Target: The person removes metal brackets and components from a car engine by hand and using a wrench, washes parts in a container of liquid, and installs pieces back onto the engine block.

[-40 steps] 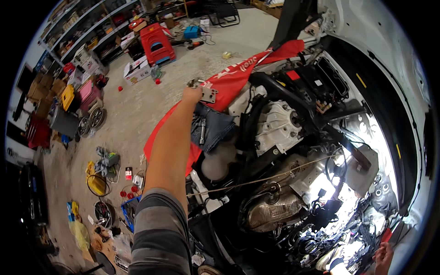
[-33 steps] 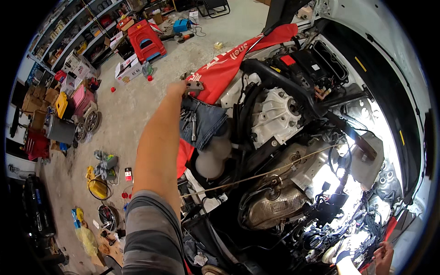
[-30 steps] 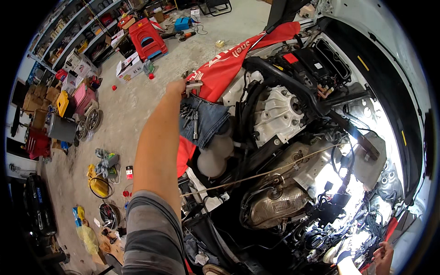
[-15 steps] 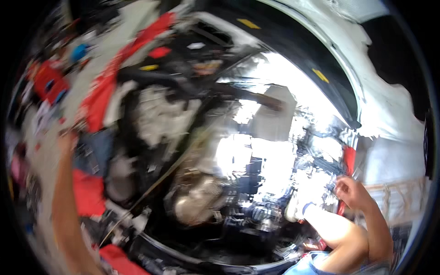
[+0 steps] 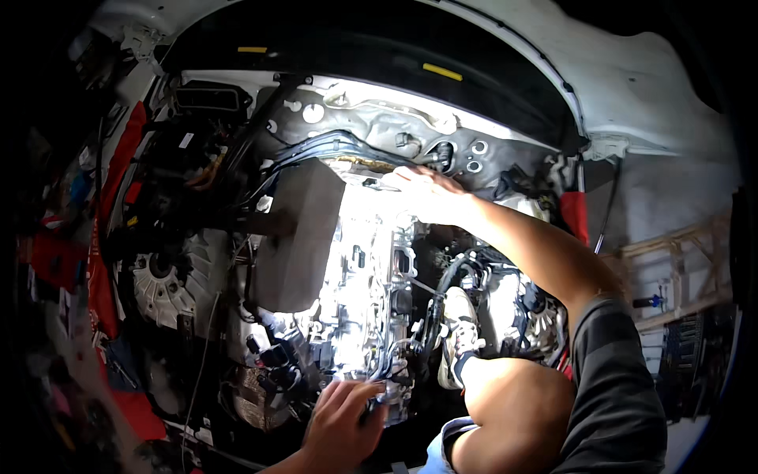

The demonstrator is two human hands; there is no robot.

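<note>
My right hand (image 5: pixel 430 193) reaches across the glaring top of the engine (image 5: pixel 355 292) to its far end, fingers stretched and partly washed out by light, beside a wiring harness (image 5: pixel 332 146). My left hand (image 5: pixel 343 423) is at the engine's near end, fingers bent around something small and dark that I cannot make out. A grey flat panel (image 5: pixel 296 233) lies left of the engine top. My bare knee (image 5: pixel 513 399) and a light shoe (image 5: pixel 458 336) rest within the engine bay, under my right arm.
The raised hood (image 5: pixel 632 95) arches overhead. A finned housing (image 5: pixel 170 280), black boxes (image 5: pixel 174 150) and a red cover (image 5: pixel 103 276) line the left side. A wooden ladder (image 5: pixel 675 265) and a socket set (image 5: pixel 683 355) stand or lie beyond the right side.
The view has swung rightward onto the engine. My left hand has moved from a metal bracket on the red cover to the engine's near end; my right hand has risen to the far end.
</note>
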